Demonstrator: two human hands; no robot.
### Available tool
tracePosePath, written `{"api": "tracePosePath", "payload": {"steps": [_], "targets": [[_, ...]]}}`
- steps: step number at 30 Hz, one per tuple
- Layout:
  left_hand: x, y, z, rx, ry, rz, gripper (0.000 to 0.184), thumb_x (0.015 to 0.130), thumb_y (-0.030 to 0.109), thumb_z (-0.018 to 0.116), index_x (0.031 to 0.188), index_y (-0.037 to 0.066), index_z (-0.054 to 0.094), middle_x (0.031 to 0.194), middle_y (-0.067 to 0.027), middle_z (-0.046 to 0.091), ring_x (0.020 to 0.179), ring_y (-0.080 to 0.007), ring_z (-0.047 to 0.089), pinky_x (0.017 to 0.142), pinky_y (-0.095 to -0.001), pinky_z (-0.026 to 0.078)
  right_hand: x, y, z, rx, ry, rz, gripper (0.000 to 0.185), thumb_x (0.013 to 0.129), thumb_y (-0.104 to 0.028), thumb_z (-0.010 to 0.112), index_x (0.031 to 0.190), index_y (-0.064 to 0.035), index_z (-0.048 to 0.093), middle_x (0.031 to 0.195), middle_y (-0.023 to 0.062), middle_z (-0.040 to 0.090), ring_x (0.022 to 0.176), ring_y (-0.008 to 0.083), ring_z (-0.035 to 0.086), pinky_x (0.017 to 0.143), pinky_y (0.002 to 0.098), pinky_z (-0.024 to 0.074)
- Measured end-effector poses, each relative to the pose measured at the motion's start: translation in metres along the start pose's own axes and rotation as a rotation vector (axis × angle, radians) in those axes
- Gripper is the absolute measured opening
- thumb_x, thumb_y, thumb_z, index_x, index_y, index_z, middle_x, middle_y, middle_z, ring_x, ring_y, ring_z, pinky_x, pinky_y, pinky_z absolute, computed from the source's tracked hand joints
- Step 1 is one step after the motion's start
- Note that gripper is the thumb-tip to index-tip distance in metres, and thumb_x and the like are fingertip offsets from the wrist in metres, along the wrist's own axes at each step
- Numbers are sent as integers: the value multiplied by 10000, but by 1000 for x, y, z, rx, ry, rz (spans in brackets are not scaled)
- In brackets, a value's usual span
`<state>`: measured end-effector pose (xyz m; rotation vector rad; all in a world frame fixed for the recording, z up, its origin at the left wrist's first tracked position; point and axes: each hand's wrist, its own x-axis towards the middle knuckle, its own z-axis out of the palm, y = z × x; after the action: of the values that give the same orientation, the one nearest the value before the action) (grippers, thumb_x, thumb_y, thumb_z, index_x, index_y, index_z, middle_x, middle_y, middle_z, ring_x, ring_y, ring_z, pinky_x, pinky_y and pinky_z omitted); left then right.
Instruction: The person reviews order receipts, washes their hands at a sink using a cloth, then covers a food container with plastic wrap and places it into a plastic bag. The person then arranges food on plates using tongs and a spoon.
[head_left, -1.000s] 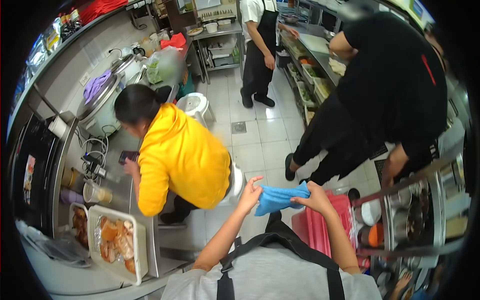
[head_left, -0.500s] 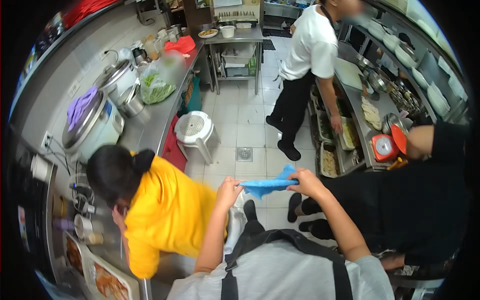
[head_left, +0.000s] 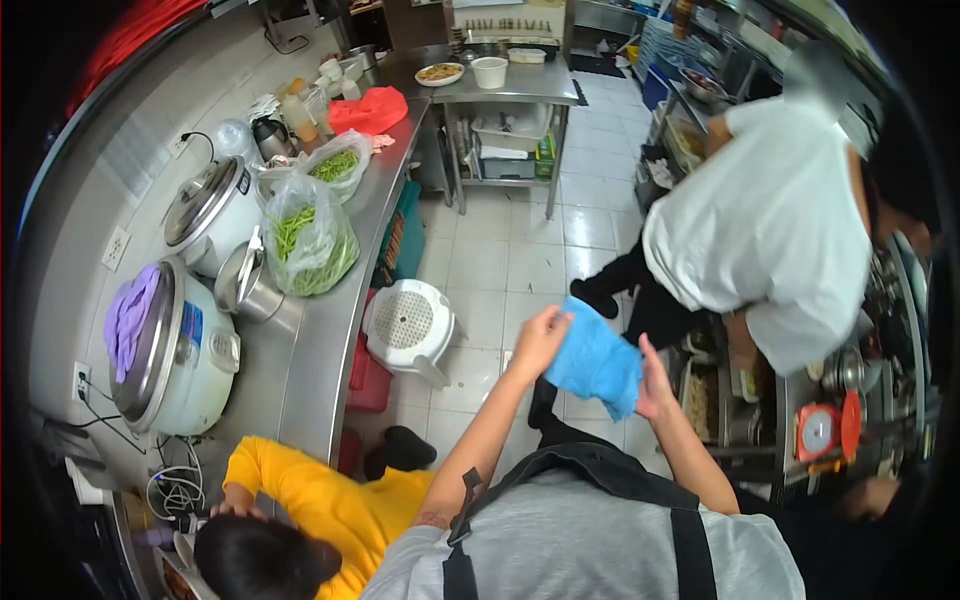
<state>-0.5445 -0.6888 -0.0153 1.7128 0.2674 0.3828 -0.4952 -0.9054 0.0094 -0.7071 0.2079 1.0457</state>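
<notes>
Blue cloth [head_left: 594, 362] is held in the air between the person's two hands, above the tiled floor [head_left: 475, 270]. The fingers of the left hand [head_left: 541, 341] are closed on its left edge. The right hand [head_left: 655, 382] touches its right edge with the thumb side up; I cannot tell whether those fingers grip it.

To the left is a long steel tabletop [head_left: 308, 375]. On it, a purple cloth [head_left: 128, 312] lies over the lid of a large cooker [head_left: 205, 372], with a metal pot [head_left: 268, 300] and a plastic bag of green vegetables [head_left: 312, 245] farther along. A white stool [head_left: 403, 322] stands just beside this tabletop. Near left, a person in yellow [head_left: 345, 510] leans forward, head down. To the right, a person in a white shirt [head_left: 755, 235] bends forward, and a red scale [head_left: 819, 432] sits nearer.
</notes>
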Motion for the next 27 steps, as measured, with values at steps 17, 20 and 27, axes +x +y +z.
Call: {"api": "tracePosePath", "payload": {"steps": [17, 20, 27], "targets": [[240, -106, -231, -166, 149, -601, 433, 937, 250, 534, 1317, 49, 480, 1133, -75, 616, 1023, -145, 569, 919, -286, 422, 532, -242, -1, -834, 248, -237, 352, 868, -64, 507, 1218, -21, 515, 929, 87, 620, 825, 180, 610, 731, 333, 518], [291, -94, -285, -62, 113, -464, 414, 940, 235, 522, 1305, 42, 490, 1108, -67, 625, 1011, -139, 574, 917, -284, 421, 612, -291, 15, -1046, 179, -294, 379, 866, -20, 477, 1243, -17, 519, 1004, 87, 622, 872, 168, 601, 769, 302, 500], [501, -43, -449, 331, 436, -202, 319, 847, 175, 613, 1135, 38, 625, 986, -100, 669, 955, -171, 600, 882, -320, 442, 733, -336, 148, -1087, -39, -394, 395, 839, 27, 487, 1228, -23, 540, 1080, 90, 610, 898, 163, 592, 827, 281, 474]]}}
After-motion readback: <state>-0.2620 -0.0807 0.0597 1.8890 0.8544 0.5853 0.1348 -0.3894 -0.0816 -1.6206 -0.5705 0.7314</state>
